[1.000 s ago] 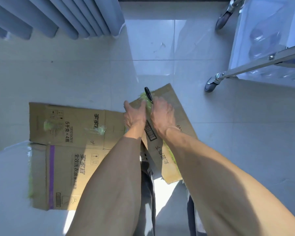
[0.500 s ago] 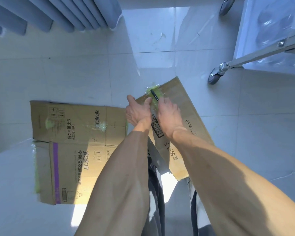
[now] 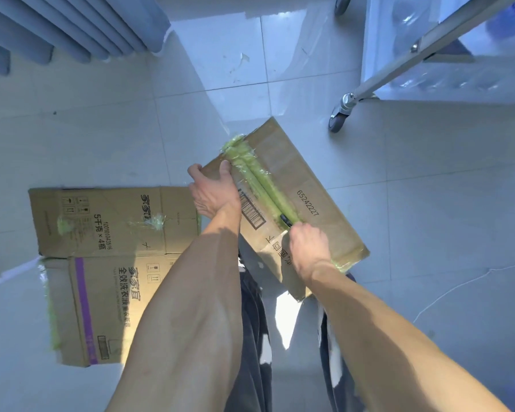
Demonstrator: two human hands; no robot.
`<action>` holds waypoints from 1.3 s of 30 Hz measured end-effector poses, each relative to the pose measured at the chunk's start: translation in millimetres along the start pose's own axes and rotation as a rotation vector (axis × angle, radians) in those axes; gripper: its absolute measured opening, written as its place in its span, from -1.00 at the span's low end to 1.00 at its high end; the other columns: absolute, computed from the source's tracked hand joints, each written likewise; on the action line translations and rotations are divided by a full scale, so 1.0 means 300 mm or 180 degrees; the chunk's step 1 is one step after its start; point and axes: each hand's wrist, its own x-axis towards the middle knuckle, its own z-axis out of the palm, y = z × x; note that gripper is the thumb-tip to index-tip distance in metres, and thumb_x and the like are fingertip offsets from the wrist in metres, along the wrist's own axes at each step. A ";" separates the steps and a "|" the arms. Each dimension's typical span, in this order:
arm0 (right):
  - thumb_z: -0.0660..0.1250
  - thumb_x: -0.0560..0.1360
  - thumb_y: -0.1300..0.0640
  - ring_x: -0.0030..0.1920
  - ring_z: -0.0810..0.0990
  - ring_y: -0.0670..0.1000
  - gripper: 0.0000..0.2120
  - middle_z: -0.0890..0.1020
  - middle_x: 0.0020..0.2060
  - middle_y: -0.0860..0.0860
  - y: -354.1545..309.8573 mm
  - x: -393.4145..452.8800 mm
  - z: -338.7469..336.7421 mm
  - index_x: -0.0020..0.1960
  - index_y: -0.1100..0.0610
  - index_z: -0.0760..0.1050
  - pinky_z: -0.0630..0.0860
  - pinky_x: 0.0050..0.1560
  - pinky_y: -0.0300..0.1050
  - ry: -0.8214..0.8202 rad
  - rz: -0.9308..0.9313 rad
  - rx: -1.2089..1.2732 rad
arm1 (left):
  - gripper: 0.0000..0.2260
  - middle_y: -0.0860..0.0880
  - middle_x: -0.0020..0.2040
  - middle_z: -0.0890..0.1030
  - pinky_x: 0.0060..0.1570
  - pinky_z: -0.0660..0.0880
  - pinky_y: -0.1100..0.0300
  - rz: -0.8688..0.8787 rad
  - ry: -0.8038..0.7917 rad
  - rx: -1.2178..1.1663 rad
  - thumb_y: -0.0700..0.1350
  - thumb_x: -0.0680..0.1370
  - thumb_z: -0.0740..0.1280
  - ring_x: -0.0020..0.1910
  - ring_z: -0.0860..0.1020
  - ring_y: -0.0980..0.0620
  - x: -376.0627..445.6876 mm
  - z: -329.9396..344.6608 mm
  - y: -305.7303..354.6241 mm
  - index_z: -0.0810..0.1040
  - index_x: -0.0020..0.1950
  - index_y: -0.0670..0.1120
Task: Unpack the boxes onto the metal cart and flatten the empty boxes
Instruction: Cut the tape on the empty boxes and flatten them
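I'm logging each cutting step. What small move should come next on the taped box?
Probably draw the black tool on toward the near edge: the right hand holds it partway along the green tape, and the left hand steadies the box.

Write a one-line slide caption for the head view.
Left hand steadies a box while the right hand draws a black tool along its green tape.

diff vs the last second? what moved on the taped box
The right hand, gripping a black-handled cutter, has drawn it from the far end of the green tape seam back toward the person, along the brown cardboard box. The left hand shifted slightly and still grips the box's far left edge. The flattened cardboard boxes on the floor are unchanged.
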 end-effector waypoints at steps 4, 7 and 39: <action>0.21 0.58 0.30 -0.18 0.53 0.10 -0.87 0.58 -0.14 0.08 -0.061 0.022 -0.026 0.07 0.21 0.51 0.48 -0.12 -0.04 -0.0145 -0.0049 -0.0046 | -0.13 -0.21 0.35 0.48 0.30 0.36 -0.05 -0.0662 -0.0337 -0.0235 0.20 0.41 0.48 0.31 0.47 -0.20 -0.130 0.006 -0.085 0.14 0.54 -0.11; 0.18 0.60 0.31 -0.06 0.64 0.12 -0.80 0.63 -0.06 0.10 -0.061 0.034 -0.019 0.13 0.20 0.53 0.53 -0.10 -0.05 -0.0136 0.0005 -0.0080 | -0.11 -0.17 0.34 0.51 0.30 0.42 -0.07 -0.1503 -0.1351 -0.0284 0.26 0.26 0.48 0.29 0.51 -0.21 -0.250 0.067 -0.267 0.33 0.47 -0.14; 0.16 0.56 0.35 -0.06 0.67 0.18 -0.81 0.66 -0.11 0.15 0.280 0.056 0.022 -0.04 0.21 0.55 0.54 -0.07 -0.02 0.0383 -0.0336 -0.0070 | -0.52 -0.17 0.10 0.63 0.04 0.39 0.03 -0.0084 -0.0385 0.0145 0.28 0.54 0.29 0.14 0.55 -0.22 -0.481 0.329 -0.280 0.51 0.17 -0.11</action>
